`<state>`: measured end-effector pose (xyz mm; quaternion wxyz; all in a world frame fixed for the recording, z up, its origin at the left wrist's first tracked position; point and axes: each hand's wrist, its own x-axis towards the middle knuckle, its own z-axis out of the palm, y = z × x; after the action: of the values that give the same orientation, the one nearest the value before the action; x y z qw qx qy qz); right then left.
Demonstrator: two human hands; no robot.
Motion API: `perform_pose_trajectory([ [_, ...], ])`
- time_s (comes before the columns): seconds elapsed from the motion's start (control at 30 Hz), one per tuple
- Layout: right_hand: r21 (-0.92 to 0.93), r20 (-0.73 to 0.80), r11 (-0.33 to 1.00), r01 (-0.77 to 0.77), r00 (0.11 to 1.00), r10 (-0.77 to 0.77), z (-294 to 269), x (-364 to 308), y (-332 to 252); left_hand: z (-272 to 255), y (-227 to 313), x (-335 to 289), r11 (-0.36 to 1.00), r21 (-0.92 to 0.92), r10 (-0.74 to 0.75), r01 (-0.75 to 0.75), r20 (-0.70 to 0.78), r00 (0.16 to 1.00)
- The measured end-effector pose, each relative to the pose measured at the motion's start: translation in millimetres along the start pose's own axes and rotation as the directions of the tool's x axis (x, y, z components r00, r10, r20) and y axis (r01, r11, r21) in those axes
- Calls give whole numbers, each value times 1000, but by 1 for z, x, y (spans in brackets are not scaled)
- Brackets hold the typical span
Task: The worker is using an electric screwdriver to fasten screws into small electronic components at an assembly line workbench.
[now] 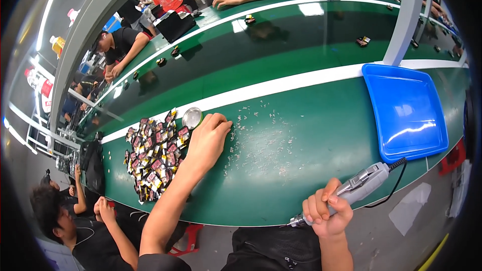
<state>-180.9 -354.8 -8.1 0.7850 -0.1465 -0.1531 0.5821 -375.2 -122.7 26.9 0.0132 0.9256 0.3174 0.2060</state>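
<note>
My left hand [210, 138] reaches over the green tabletop [331, 135], its fingertips pinched together at the edge of many tiny silver screw-like bits [263, 143]. Whatever is between those fingers is too small to make out. Just behind that hand lies a small round metal tin [192, 118]. Left of my wrist is a heap of small black parts [153, 153] with pink, white and yellow labels. My right hand [327, 210] wraps round a grey electric screwdriver [364, 183] at the near table edge, its bit pointing left and its black cord trailing from the back end.
A blue plastic tray [407, 108] sits at the right. Beyond a white rail [281, 86] runs a green conveyor [211, 73] carrying a few black parts [362, 41]. A grey frame post [405, 17] rises there. Other people sit opposite and at my left.
</note>
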Motion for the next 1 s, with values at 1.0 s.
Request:
perform_pose_trajectory([
  [1.0,-26,-78,990,139,987,-141,31,2,-4,-9,125,-103,628,-768,-200,126,-3,980],
])
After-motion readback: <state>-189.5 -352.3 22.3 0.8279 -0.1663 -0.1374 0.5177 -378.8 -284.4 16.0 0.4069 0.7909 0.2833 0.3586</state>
